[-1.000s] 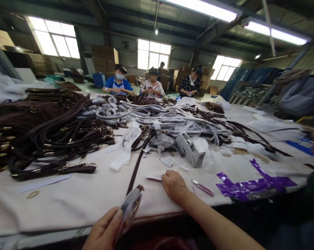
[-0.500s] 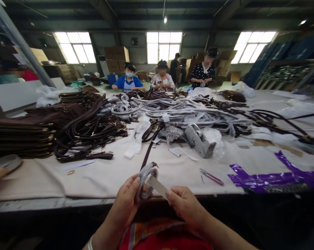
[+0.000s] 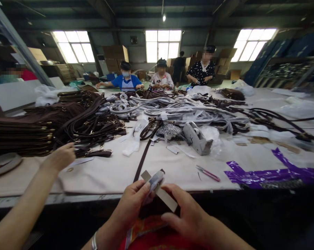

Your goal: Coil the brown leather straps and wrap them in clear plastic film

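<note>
My left hand (image 3: 132,198) is closed around a coiled strap (image 3: 156,178) in whitish wrapping. A flat pale card strip (image 3: 167,199) passes through the coil, sticking out on both sides. Beside the strip's lower right end is my right hand (image 3: 184,208), thumb and fingers apart; its fingertips are at the strip's edge, and I cannot tell if they touch it. A dark brown strap (image 3: 143,159) lies on the table just beyond my hands. To the right are pink-handled thread snips (image 3: 208,173).
Another person's hand (image 3: 62,157) reaches in from the left near stacked brown pieces (image 3: 21,135). A grey tape dispenser (image 3: 198,139), heaped wrapped straps (image 3: 172,113) and purple tape (image 3: 263,175) lie across the table (image 3: 102,177). Several people work opposite.
The card strip now goes through the coil, and my right hand has loosened from its end. Another person's arm has reached in from the left. The coil has turned more edge-on.
</note>
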Action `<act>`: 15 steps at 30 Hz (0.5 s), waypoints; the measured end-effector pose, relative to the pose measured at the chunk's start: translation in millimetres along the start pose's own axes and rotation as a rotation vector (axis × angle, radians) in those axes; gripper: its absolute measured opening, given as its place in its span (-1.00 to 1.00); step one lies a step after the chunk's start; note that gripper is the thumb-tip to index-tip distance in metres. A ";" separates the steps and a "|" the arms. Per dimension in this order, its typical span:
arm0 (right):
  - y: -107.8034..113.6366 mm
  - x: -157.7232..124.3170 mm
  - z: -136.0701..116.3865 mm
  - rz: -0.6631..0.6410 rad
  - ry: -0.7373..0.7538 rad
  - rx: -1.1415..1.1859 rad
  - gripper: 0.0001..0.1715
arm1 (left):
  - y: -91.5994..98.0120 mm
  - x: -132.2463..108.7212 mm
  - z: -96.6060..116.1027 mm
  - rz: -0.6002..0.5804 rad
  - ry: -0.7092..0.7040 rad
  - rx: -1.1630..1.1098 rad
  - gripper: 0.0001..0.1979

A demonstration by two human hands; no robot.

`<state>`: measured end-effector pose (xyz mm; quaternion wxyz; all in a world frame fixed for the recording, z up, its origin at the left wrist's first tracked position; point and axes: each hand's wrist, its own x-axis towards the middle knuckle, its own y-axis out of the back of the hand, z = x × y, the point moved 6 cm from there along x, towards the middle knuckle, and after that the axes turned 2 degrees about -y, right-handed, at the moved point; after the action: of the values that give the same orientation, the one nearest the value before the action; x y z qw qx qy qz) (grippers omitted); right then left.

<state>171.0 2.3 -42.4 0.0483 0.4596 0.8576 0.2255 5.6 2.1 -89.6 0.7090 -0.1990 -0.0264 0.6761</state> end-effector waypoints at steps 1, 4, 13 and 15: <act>1.2 -2.8 -9.1 -0.034 0.115 -0.086 -0.35 | 2.5 -0.4 -0.4 0.008 0.009 0.044 -0.65; 5.8 -3.8 -25.6 -0.055 0.328 -0.266 -0.57 | -1.8 -4.5 0.5 -0.035 0.031 0.274 -0.59; -2.7 7.4 31.1 -0.079 -0.444 0.046 -0.88 | -38.5 -30.1 14.7 -0.420 -0.165 0.890 -0.84; -10.5 1.1 41.5 -0.065 -0.568 0.165 -0.81 | -36.2 -34.0 10.9 -0.457 -0.158 0.919 -0.84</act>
<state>174.4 12.4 -83.9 0.2561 0.4792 0.8393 0.0158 33.7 -28.4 -60.2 0.8486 0.1952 0.1769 0.4588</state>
